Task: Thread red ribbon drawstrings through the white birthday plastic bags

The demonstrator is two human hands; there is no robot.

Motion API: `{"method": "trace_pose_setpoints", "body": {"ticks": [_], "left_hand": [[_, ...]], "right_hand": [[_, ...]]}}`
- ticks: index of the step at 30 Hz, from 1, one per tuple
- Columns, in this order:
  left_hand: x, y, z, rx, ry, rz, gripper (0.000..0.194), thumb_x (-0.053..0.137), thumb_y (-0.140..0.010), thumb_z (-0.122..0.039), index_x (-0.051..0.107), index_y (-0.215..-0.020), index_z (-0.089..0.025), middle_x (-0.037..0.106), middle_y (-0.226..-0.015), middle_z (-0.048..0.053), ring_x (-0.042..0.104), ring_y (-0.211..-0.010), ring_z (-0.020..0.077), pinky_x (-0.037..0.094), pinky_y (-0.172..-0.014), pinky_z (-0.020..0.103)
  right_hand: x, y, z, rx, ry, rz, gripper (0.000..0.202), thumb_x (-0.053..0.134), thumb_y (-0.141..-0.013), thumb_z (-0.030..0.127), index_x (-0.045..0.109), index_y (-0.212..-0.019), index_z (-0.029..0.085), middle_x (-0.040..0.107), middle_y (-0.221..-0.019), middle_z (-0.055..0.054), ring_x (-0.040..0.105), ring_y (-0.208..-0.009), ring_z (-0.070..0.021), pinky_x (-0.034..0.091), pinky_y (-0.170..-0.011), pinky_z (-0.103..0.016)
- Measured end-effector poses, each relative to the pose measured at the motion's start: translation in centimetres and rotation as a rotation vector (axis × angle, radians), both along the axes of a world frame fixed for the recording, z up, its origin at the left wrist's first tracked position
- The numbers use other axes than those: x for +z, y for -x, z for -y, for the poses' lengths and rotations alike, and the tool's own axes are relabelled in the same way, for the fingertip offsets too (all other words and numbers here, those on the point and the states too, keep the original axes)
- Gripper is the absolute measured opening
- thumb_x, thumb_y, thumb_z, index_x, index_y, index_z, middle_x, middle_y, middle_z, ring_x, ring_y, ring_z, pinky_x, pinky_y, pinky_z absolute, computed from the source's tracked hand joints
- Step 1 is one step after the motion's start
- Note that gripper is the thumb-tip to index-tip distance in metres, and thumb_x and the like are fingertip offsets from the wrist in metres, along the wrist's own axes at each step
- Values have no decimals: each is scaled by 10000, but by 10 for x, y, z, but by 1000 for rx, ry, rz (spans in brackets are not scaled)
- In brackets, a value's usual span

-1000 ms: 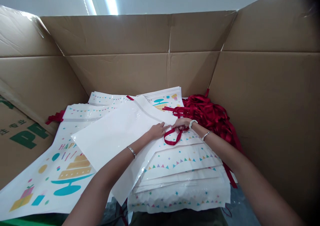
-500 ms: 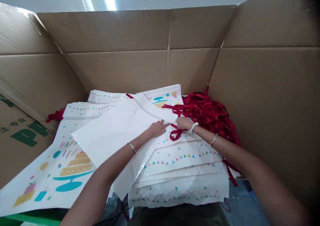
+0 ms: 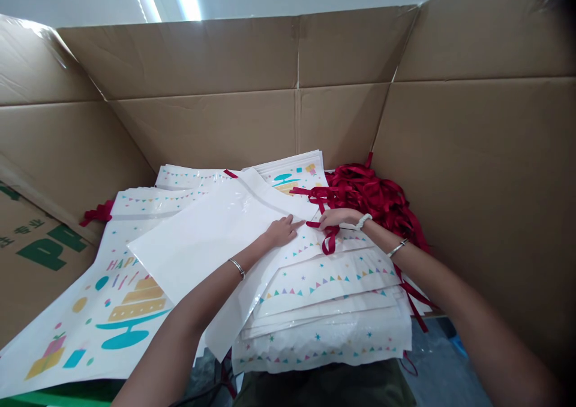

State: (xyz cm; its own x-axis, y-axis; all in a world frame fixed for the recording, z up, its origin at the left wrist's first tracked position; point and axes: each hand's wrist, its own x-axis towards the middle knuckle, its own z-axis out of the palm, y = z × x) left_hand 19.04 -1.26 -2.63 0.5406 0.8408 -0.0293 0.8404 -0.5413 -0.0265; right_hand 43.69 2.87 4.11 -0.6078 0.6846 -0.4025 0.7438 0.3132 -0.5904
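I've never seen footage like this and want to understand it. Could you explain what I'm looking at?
There's no machine here: these are a person's two bare hands, seen by one camera worn on the head, looking forward and down. The left hand rests on a blank white sheet. The right hand holds a looped red ribbon. White sheets printed with party pictures lie around them, and a tangled heap of red ribbons is on the right. Cardboard walls stand behind and at both sides.
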Motion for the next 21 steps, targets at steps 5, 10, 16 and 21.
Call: {"method": "trace_pose_setpoints", "body": {"ticks": [5,10,16,21], "left_hand": [[-1,1,0,-12,-10,11,556,280,-1010,-355,309,-1566,-373,506,-1204,98,571,-1047,253,495,-869,368],[0,0,1,-9,-9,19,565,276,-1004,-349,310,-1568,-363,503,-1213,105,573,-1040,262,498,-858,383],[1,-1,1,-4,6,19,569,277,-1003,-348,301,-1572,-363,507,-1221,107,568,-1050,265,494,-864,384],[0,0,0,-5,-3,16,576,265,-1003,-348,284,-1578,-365,503,-1220,108,577,-1040,273,502,-842,390]], "right_hand": [[2,-32,-5,-339,280,-516,238,683,-824,337,726,-758,112,744,-879,-120,666,-771,-179,523,-739,-271],[-2,-59,3,-557,540,-790,60,623,-796,145,677,-812,123,715,-831,-86,676,-756,-178,566,-760,-298],[20,-97,26,-541,522,-964,119,571,-722,93,628,-809,152,645,-754,-31,497,-520,-92,459,-538,-238],[79,-137,38,-647,315,-1026,89,528,-781,155,606,-747,181,547,-608,-5,376,-470,-90,418,-567,-272]]}}
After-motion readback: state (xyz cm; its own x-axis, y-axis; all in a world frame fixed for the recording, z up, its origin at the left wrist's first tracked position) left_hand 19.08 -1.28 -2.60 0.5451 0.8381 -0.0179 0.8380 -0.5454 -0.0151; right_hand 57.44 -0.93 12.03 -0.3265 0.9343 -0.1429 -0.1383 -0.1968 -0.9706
